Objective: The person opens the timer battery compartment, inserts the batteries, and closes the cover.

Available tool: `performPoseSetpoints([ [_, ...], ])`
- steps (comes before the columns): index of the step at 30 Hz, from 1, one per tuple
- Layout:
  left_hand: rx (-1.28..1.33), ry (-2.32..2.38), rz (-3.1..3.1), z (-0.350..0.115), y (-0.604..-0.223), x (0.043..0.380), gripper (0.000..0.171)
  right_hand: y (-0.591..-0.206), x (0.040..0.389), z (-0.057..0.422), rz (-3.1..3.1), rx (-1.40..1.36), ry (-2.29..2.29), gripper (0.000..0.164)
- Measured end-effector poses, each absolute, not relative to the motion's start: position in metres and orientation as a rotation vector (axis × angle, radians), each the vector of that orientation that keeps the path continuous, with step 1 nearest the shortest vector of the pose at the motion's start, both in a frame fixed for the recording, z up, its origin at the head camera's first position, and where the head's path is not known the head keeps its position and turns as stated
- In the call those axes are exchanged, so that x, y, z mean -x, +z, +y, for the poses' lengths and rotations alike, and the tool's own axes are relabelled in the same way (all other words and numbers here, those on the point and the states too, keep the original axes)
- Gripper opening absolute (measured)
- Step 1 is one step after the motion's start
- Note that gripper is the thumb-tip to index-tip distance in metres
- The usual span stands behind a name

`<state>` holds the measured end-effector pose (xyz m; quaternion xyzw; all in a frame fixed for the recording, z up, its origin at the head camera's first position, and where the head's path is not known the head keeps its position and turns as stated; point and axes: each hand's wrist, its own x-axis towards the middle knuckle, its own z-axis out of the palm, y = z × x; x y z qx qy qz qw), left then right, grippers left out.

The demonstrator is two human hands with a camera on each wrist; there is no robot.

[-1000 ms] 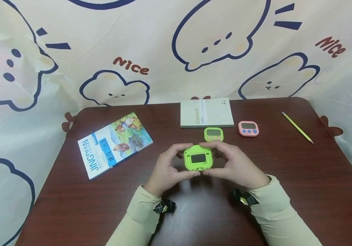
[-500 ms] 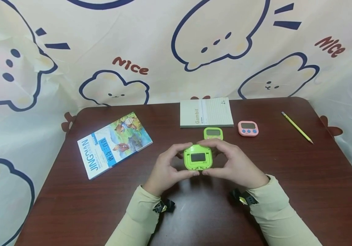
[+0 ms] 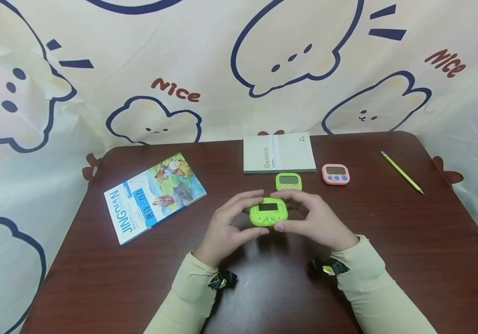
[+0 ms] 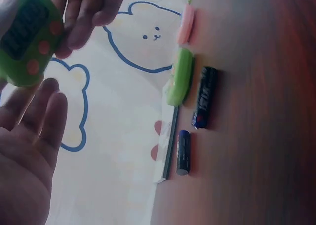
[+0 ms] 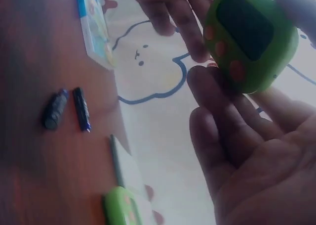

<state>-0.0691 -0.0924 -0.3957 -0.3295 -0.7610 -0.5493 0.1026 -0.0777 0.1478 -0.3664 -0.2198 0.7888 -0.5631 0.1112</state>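
Observation:
Both hands hold a green digital timer (image 3: 269,219) above the table, at the middle of the head view. My left hand (image 3: 229,223) grips its left side, fingers at the far edge and thumb at the near edge. On the other side my right hand (image 3: 320,220) pinches it between index finger and thumb. The head view shows the timer's back with a dark rectangle. Its display and round orange-pink buttons face the wrist cameras, as on the timer (image 5: 247,32) in the right wrist view. Two dark batteries, one battery (image 4: 205,96) larger looking, lie on the table, hidden in the head view.
Beyond the hands lie a second green timer (image 3: 289,181), a pink timer (image 3: 336,174) and a pale notebook (image 3: 278,153). A colourful book (image 3: 155,199) lies at the left, a yellow-green pencil (image 3: 402,172) at the far right. A printed cloth hangs behind the table (image 3: 109,278).
The held timer has tilted, so its back looks shorter and the dark rectangle sits higher. Left fingers have lifted and spread slightly at its far edge. The things on the table stay put.

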Motion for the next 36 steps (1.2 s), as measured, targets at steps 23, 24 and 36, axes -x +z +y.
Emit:
performPoseSetpoints([
  [23,0.854,-1.549,-2.262,-0.093,-0.396,0.069,0.029,-0.378,0.087,0.145,2.047,0.496,-1.627,0.035],
  [24,0.851,-1.565,-2.262,-0.093,-0.396,0.069,0.029,-0.378,0.087,0.146,2.045,0.488,-1.622,0.035],
  [36,0.819,-1.643,-2.28,-0.093,-0.398,0.068,0.027,-0.375,0.085,0.144,2.331,0.559,-1.543,0.033],
])
